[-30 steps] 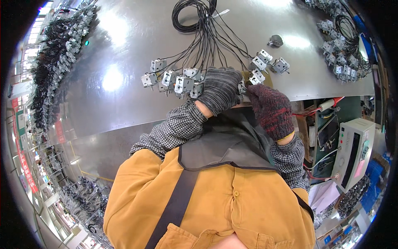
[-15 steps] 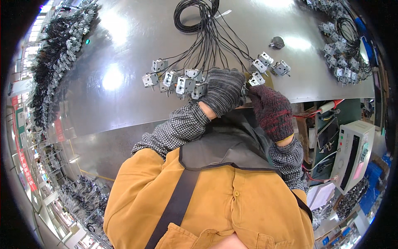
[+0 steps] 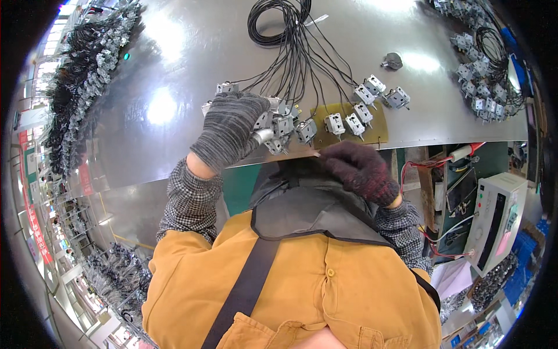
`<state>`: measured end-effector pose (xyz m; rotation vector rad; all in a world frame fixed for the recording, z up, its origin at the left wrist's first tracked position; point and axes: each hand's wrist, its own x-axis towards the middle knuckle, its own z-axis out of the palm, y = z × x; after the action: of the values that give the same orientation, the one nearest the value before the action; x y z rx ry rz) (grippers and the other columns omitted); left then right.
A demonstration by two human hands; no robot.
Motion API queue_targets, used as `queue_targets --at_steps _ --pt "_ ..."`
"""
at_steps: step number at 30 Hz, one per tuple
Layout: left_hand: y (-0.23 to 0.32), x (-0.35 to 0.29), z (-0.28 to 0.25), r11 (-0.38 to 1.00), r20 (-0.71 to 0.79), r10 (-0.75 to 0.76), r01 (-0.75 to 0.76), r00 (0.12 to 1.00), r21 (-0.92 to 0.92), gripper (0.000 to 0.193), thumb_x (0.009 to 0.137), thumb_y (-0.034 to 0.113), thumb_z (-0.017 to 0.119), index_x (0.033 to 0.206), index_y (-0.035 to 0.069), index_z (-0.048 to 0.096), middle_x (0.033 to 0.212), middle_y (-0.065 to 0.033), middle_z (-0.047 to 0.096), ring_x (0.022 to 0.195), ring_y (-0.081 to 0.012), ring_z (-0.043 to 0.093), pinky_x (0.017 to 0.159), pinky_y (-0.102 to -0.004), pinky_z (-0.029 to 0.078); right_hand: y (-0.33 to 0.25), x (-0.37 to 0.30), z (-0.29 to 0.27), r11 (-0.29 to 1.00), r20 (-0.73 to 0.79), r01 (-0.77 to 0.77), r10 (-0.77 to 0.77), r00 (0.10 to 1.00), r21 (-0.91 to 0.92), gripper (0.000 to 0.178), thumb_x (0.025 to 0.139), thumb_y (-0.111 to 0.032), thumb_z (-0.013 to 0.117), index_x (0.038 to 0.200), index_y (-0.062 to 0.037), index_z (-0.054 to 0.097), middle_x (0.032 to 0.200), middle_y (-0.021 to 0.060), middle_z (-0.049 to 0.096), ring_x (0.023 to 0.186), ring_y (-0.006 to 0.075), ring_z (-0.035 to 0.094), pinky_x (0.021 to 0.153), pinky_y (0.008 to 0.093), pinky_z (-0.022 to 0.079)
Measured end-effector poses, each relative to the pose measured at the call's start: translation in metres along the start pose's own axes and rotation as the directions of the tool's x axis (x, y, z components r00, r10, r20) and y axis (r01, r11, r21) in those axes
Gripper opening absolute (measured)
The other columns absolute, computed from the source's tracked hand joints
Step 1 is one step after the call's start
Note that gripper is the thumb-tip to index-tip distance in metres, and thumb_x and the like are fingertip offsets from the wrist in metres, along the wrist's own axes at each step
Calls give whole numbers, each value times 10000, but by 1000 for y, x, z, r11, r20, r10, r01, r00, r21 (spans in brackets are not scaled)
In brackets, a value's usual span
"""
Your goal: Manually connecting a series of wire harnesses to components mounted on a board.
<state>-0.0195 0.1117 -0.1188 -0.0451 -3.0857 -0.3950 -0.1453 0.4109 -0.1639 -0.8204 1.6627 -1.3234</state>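
My left hand (image 3: 231, 128), in a grey knitted glove, lies over the left cluster of small silver box-shaped metal parts (image 3: 283, 125) on black leads. Its fingers curl round some of them, which it partly hides. At the table's front edge is my right hand (image 3: 361, 170), in a dark red and black glove. Its fingers are bent together; a small pale tip shows at them, too small to name. Just beyond it, several metal parts (image 3: 334, 124) rest on or beside a yellowish-brown plate (image 3: 378, 129). Their leads run back to a black coil (image 3: 256, 29).
A dark round knob-like piece (image 3: 392, 61) lies on the metal table (image 3: 192, 139). More metal parts with leads are heaped at the far left (image 3: 87, 75) and far right (image 3: 482, 87). A white instrument box (image 3: 494, 221) with red and white cables stands below the table on the right.
My left hand has moved left, from the middle of the row onto the left cluster, uncovering parts and the plate. My right hand has come down and left to the table edge.
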Motion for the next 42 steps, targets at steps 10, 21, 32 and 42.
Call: queue_targets --at_steps 10,21,32,42 --pt "73 56 54 808 -173 -51 -62 984 -587 535 865 309 870 1275 29 670 1078 -185 703 948 -360 714 867 -446 578 9 9 -18 779 -175 59 -213 961 -625 233 961 -138 724 1189 -88 736 1026 180 756 934 406 737 801 456 582" --pt "42 75 64 917 102 21 22 995 -399 435 984 440 717 1200 62 708 965 -169 751 906 -352 744 822 -462 563 40 25 -48 749 -326 45 -340 882 -661 210 1018 -150 673 1203 -73 737 1102 168 755 971 376 735 837 437 576" --pt "63 66 85 976 -27 5 -11 1000 -217 547 845 485 829 1202 81 732 995 -168 742 933 -377 725 846 -475 562 -1 10 -31 840 -262 91 -267 927 -535 197 1004 -114 681 1176 -36 740 1053 204 762 976 361 753 853 418 583" --pt "81 76 81 992 32 -41 44 999 -116 577 804 506 853 1173 78 737 1016 -159 725 985 -367 709 905 -501 526 -20 7 -25 633 -222 -3 -266 938 -774 160 980 -115 687 1111 -60 761 1026 178 767 931 383 745 835 454 592"
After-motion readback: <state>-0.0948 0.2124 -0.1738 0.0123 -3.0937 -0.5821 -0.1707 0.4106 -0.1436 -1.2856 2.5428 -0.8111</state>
